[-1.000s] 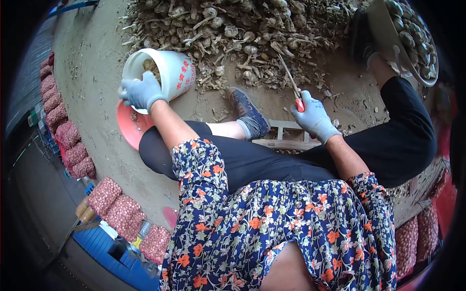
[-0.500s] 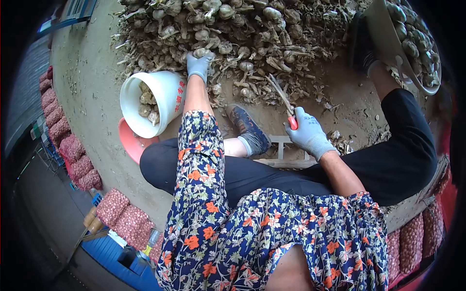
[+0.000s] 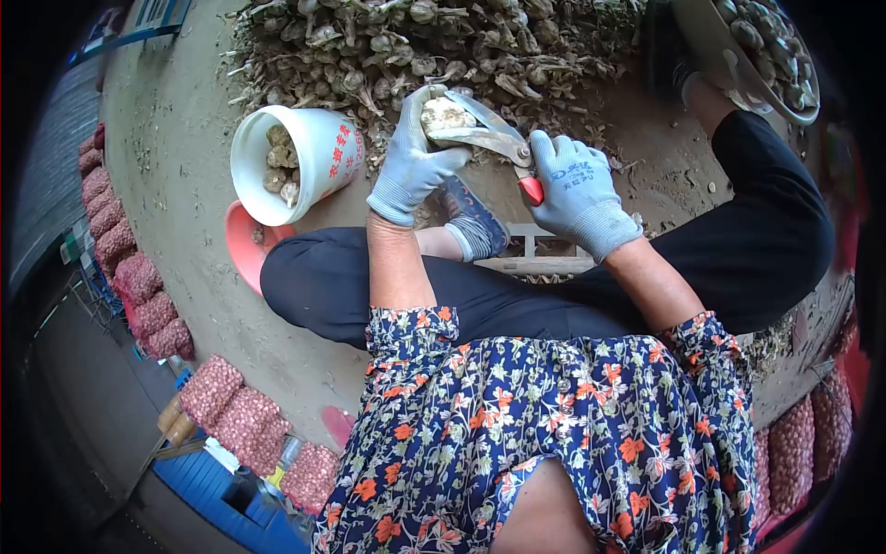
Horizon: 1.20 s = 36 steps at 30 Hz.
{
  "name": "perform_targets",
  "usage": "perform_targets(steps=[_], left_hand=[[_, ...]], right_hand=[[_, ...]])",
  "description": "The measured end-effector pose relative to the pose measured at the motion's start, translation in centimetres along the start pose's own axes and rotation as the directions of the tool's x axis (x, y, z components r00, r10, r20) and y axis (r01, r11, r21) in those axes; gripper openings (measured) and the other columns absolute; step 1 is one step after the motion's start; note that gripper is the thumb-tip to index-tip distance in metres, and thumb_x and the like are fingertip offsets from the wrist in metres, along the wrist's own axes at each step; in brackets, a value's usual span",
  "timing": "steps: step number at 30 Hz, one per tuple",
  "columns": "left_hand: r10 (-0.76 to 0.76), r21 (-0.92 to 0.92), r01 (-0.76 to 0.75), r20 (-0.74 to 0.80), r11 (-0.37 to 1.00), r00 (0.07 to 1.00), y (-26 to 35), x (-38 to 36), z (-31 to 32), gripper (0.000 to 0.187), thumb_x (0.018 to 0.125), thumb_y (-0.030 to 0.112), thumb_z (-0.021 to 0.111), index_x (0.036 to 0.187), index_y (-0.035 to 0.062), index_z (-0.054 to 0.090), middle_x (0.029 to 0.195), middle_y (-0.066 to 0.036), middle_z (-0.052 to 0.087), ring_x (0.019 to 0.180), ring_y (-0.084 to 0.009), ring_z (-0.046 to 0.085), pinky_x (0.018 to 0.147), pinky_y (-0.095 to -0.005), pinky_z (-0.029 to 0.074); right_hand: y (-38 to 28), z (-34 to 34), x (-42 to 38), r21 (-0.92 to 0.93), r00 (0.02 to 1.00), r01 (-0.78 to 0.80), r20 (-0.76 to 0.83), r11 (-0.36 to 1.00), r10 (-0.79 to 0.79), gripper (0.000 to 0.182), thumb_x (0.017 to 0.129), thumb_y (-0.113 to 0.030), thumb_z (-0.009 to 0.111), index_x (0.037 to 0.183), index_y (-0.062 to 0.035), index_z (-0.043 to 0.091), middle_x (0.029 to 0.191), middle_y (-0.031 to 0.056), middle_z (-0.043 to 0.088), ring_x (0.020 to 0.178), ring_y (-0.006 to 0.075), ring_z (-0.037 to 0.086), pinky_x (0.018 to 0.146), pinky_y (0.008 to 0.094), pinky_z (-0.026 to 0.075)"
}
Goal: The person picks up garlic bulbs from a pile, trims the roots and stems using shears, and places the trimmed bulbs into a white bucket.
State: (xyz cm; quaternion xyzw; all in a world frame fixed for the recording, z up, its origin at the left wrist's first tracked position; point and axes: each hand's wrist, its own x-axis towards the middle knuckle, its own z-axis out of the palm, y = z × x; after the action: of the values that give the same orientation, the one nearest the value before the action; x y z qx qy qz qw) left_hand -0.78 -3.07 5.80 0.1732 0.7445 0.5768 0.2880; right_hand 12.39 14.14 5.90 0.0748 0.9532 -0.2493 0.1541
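Note:
My left hand [image 3: 413, 157], in a grey glove, is closed around a garlic bulb [image 3: 446, 118] with its pale root side showing. Gripped in my gloved right hand [image 3: 577, 189] is a pair of red-handled shears [image 3: 503, 134]. The shears' blades are spread, one above and one below, against the bulb. Just beyond both hands lies a big heap of dried garlic [image 3: 397, 51]. To the left, a white bucket [image 3: 318, 171] with red lettering tilts toward me, holding several bulbs.
A pink basin [image 3: 247, 247] lies beside the white bucket. At upper right stands another tub [image 3: 720, 51] full of garlic. Red mesh sacks [image 3: 214, 392] line the left side, and more sacks [image 3: 792, 457] stand at lower right.
My left hand has come back from the heap with a garlic bulb in it. My right hand has raised the shears toward it, and their blades have spread apart.

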Motion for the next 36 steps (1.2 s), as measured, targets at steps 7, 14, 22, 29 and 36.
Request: perform_targets(steps=[7,14,22,29,36], left_hand=[[0.067,0.330,-0.070,0.021,0.941,0.998,0.3,-0.3,1.8,0.066,0.058,0.009,0.077,0.116,0.0034,0.046,0.098,-0.009,0.060,0.088,-0.0163,0.061,0.078,-0.0289,0.051],[-0.040,0.094,0.045,-0.047,0.995,0.998,-1.4,0.4,2.1,0.059,0.065,0.011,0.077,0.116,0.0029,0.048,0.096,-0.007,0.061,0.085,-0.0137,0.061,0.074,-0.0267,0.051],[-0.085,-0.838,-0.037,-0.098,0.544,0.992,-4.3,0.6,1.1,0.038,0.076,0.009,0.069,0.111,0.0089,0.055,0.090,-0.001,0.060,0.070,-0.0113,0.055,0.054,-0.0223,0.042],[-0.059,-0.690,0.033,-0.014,0.723,0.998,-3.9,-0.6,2.1,0.045,0.076,0.011,0.068,0.116,0.0023,0.052,0.098,-0.006,0.060,0.079,-0.0153,0.059,0.066,-0.0278,0.051],[-0.112,-0.720,-0.157,-0.311,0.676,0.944,0.1,-1.4,-2.4,0.031,0.082,0.011,0.065,0.111,0.0048,0.055,0.088,-0.005,0.059,0.064,-0.0094,0.051,0.054,-0.0220,0.041]], right_hand=[[0.9,0.7,-1.6,-0.047,0.992,-0.016,0.121,0.999,0.022,0.041,0.079,-0.032,0.062,0.104,-0.0034,0.047,0.096,0.0165,0.060,0.092,0.0318,0.061,0.081,0.0432,0.045],[2.3,3.3,-0.3,0.215,0.970,-0.174,0.204,0.961,0.130,0.032,0.081,-0.024,0.057,0.099,0.0001,0.046,0.091,0.0253,0.063,0.087,0.0375,0.063,0.075,0.0452,0.049],[2.2,3.4,-2.8,0.801,0.904,-0.362,0.427,0.476,-0.030,0.039,0.081,-0.034,0.065,0.094,-0.0010,0.050,0.082,0.0110,0.060,0.073,0.0192,0.059,0.068,0.0330,0.049],[-0.4,3.7,-0.5,0.921,0.944,-0.237,0.294,0.310,-0.151,0.037,0.085,-0.034,0.062,0.097,-0.0012,0.052,0.083,0.0071,0.058,0.075,0.0119,0.055,0.070,0.0282,0.047],[-0.2,5.3,-0.7,0.879,0.887,-0.460,0.460,0.123,0.028,0.021,0.088,-0.025,0.059,0.080,-0.0090,0.048,0.062,-0.0013,0.048,0.049,0.0089,0.046,0.046,0.0270,0.041]])
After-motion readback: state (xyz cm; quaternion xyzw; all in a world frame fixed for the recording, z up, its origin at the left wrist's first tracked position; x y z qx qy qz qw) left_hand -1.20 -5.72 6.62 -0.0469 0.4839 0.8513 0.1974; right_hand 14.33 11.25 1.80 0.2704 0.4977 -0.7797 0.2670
